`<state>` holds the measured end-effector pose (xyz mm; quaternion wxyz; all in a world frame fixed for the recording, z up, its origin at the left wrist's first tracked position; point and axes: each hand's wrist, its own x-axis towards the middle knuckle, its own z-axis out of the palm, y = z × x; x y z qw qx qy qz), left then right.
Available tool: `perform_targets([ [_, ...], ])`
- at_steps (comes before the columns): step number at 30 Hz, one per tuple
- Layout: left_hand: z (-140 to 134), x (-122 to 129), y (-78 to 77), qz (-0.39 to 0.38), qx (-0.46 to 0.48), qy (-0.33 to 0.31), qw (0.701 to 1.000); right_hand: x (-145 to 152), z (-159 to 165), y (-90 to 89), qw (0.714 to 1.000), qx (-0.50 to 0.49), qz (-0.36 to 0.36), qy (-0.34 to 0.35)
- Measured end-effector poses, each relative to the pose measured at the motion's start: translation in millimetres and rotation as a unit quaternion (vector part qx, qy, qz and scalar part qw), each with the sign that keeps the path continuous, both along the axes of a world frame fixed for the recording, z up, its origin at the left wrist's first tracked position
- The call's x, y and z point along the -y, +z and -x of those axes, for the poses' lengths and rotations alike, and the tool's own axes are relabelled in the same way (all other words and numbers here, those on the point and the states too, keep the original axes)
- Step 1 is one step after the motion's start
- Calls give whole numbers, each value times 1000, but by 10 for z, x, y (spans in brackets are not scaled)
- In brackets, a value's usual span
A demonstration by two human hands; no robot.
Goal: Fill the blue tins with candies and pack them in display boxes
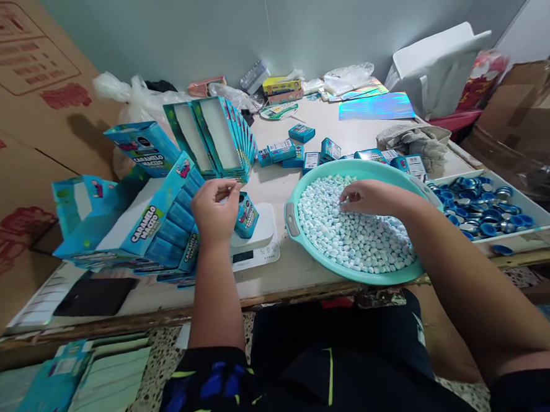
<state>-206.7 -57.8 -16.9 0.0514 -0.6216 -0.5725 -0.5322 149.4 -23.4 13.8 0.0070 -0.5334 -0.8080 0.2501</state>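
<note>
My left hand (215,211) is over the kitchen scale (255,255), its thumb and forefinger pinched together above a small blue candy box (246,217) that stands upright on the scale. Whatever is between those fingertips, if anything, is too small to make out. My right hand (363,199) reaches into a turquoise basin (349,277), its curled fingers closed on the pale blue and white candies (356,244) that fill it. Left of my left hand, a large blue display carton (138,220) leans at a tilt, with several small boxes in it.
Several closed small boxes (281,151) lie behind the basin. Folded display cartons (222,138) stand at the back left. A white tray (528,233) of blue caps is on the right, near a grey cloth (413,141). A dark phone (95,297) lies front left.
</note>
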Motion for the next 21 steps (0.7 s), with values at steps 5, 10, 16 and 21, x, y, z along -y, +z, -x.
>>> perform_targets([
  [5, 47, 111, -139, -96, -5, 8, 995, -5, -49, -43, 1000, -11, -4, -1],
  [10, 77, 209, -161, -72, -7, 65, 995, -8, -96, -87, 1000, -4, 0, -13],
  [16, 13, 245, -96, -136, -30, 29, 990, -12, -105, -106, 1000, 3, 9, -20],
  [21, -15, 198, -126, -138, 50, 17, 989, -31, -149, -116, 999, -25, 20, -6],
])
